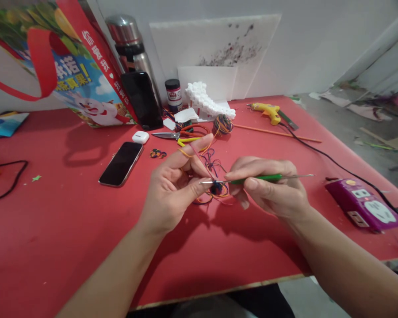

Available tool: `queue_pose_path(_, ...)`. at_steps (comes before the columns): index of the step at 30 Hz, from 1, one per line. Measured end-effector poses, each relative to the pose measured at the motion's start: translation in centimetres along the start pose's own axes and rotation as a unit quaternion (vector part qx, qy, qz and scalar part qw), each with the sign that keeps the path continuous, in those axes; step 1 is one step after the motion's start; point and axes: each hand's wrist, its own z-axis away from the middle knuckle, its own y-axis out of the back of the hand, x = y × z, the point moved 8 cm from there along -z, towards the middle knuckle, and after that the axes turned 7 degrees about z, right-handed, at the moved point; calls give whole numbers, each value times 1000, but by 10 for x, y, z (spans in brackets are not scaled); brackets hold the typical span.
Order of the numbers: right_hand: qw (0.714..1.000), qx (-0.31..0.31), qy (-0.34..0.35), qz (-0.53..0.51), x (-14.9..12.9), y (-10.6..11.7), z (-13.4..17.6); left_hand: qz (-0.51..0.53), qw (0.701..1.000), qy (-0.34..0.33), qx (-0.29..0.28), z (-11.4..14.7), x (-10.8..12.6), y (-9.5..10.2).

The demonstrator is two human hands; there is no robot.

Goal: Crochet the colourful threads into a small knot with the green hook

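Note:
My right hand (268, 185) is closed around the green handle of a crochet hook (272, 177), whose thin metal shaft points left. Between thumb and fingers, my left hand (177, 181) pinches a small dark piece of crochet work (216, 187), right at the hook's tip. A strand of multicoloured yarn (199, 154) runs up over the raised left index finger. Loose yarn in purple, orange and pink hangs in loops below and behind the work. Farther back lies the yarn ball (223, 125). The exact stitch on the hook is too small to make out.
Behind my hands lie scissors (167, 135), a small crocheted piece (158, 153), a phone (121, 163) and a white earbud case (140, 137). A yellow glue gun (267, 112) trails its cord to a purple power strip (365, 205). A gift bag (96, 106) and thermos (129, 44) stand at the back.

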Motion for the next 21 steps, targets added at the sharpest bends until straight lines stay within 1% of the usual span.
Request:
queue_pose_path(2, 999, -18, 28, 35, -8, -4, 0, 10, 1000, 10, 7, 0, -2, 0)
queue_pose_path(4, 996, -21, 47, 71, -15, -7, 0, 8, 1000, 12, 16, 0, -3, 1)
queue_pose_path(7, 992, 6, 61, 109, -19, -8, 0, 2, 999, 13, 29, 0, -3, 4)
queue_pose_path(10, 993, 33, 50, 105, -14, -7, 1, 9, 999, 12, 31, 0, -3, 6)
queue_pose_path(13, 994, 47, 34, 89, -7, -5, 2, 24, 999, 21, 16, 0, -5, 4)
queue_pose_path(15, 995, 58, 19, 82, -3, -3, 4, 27, 999, 26, 17, 0, -6, 2)
queue_pose_path(19, 995, 82, -16, 61, 4, -1, 8, 14, 998, 23, 55, -1, -6, 6)
queue_pose_path(21, 995, 86, -14, 47, 3, -4, 9, 22, 997, 36, 68, -3, -7, 9)
